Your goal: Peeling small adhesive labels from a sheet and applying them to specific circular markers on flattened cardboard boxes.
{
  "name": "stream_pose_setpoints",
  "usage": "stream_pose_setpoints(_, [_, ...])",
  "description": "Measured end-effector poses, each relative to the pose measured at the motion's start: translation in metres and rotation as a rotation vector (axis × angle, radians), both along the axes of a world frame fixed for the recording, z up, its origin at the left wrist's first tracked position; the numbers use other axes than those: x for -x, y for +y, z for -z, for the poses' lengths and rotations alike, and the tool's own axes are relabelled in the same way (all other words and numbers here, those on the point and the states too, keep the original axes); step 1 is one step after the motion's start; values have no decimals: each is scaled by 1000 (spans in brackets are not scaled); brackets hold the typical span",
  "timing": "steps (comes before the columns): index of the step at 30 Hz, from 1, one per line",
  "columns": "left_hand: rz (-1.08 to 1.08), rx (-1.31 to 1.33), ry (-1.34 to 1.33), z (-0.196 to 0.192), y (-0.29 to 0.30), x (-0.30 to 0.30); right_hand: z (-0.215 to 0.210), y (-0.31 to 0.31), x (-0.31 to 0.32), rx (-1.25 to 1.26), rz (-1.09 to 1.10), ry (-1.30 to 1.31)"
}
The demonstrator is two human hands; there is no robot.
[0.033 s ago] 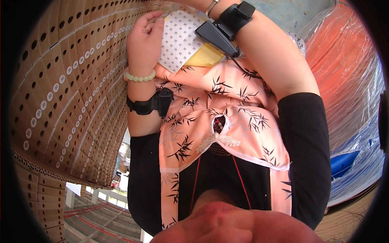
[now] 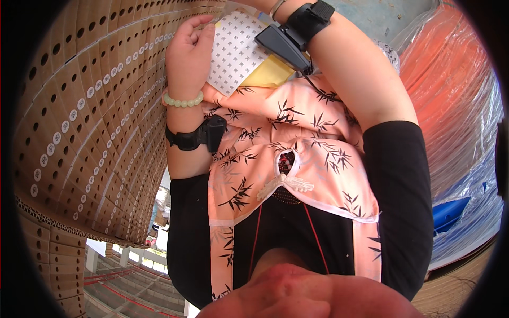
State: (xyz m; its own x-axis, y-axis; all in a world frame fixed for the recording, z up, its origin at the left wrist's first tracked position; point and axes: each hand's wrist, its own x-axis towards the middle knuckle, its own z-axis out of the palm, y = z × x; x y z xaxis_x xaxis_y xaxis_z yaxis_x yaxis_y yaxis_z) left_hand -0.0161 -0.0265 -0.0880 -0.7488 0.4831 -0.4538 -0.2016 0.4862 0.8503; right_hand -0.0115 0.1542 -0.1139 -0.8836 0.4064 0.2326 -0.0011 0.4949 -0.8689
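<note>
My left hand [image 2: 190, 47] is at the upper left, fingers curled at the left edge of a white sheet of stickers [image 2: 237, 50] with rows of small dark prints. It grips that edge, though some fingers are hidden. Under the sheet a yellow sheet [image 2: 270, 73] shows, close against my peach apron [image 2: 302, 114]. My right forearm reaches across the top. Only a sliver of my right hand [image 2: 253, 4] shows at the upper rim, above the sheet; its fingers are out of the picture.
A tall stack of brown cardboard boxes [image 2: 101, 114] with round holes and round white stickers rises close on my left. To the right stand orange goods [image 2: 437, 58] in clear plastic wrap, with a blue piece [image 2: 450, 214] lower down. Grey floor [image 2: 371, 16] shows beyond.
</note>
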Motion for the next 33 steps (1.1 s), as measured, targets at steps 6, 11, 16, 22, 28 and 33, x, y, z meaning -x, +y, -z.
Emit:
stream_pose_setpoints(6, [70, 88, 38, -5, 3, -2, -1, 9, 2, -17, -15, -52])
stream_pose_setpoints(11, [16, 58, 19, -6, 3, -3, 7, 18, 6, -23, -116, -74])
stream_pose_setpoints(16, [21, 44, -9, -4, 3, -4, 4, 15, 1, -139, -98, -23])
stream_pose_setpoints(22, [-4, -44, 42, -6, 8, -7, -4, 27, 3, -211, -82, -48])
stream_pose_setpoints(28, [-91, -149, 176, -4, 1, -4, -56, 42, -13, 143, -698, -284])
stream_pose_setpoints(33, [-83, -138, 205, -2, -1, -4, -52, 34, -13, 66, -763, -349])
